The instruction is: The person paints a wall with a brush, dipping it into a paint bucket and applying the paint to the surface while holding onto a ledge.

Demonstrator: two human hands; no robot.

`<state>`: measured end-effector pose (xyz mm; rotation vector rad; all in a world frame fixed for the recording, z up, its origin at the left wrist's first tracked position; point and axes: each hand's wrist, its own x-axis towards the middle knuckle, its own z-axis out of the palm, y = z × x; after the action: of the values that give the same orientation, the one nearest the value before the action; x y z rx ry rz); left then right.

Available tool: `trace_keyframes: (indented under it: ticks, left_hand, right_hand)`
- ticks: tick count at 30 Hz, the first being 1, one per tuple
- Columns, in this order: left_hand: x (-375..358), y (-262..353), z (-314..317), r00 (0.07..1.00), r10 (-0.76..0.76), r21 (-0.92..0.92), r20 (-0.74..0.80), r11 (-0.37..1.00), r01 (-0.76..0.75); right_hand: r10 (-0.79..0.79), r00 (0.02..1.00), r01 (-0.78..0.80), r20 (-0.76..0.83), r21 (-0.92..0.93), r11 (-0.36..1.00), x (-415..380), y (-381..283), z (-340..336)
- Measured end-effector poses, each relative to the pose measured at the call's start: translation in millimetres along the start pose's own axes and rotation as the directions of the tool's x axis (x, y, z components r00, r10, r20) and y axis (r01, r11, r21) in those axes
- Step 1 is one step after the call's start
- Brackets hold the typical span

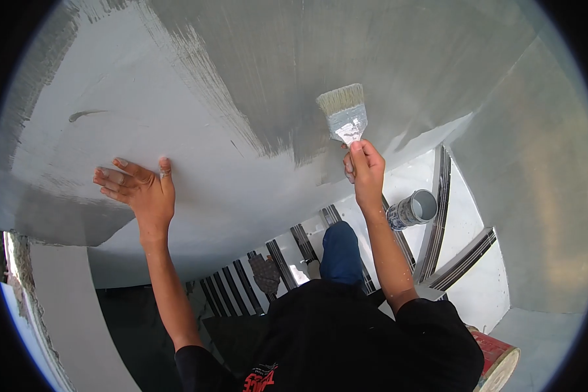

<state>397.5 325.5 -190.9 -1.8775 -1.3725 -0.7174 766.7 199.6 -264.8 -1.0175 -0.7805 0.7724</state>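
My right hand (366,168) grips a wide flat paintbrush (348,124) by its handle, bristles pointing up and away from me. The brush has pale bristles and a paint-smeared ferrule, and overlaps the grey wall (261,59) in this view. On the left, my left hand (140,189) rests with fingers spread at the lighter, freshly coated area (202,163) of the wall. Paint marks its fingertips. Streaky brush strokes edge the light area against the darker grey.
A small paint can (411,210) stands on the white stair steps (467,225) with dark striped edges, right of my knee (343,255). A crumpled dark cloth (264,273) lies lower down the stairs. At bottom right is a red bucket (493,359).
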Motion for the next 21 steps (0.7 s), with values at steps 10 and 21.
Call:
trace_keyframes:
  ticks: [10, 21]
  left_hand:
    - [-1.1, 0.4, -5.9, 0.997, -0.008, 0.024, 0.072, 1.0, 0.006]
    - [-0.3, 0.0, -4.1, 0.999, 0.001, 0.021, 0.053, 1.0, -0.002]
  right_hand:
    - [0.235, 0.966, -0.256, -0.111, -0.255, 0.932, -46.0, 294.2, -92.1]
    - [0.481, 0.786, -0.618, -0.389, -0.515, 0.594, -32.8, 305.9, -99.8]
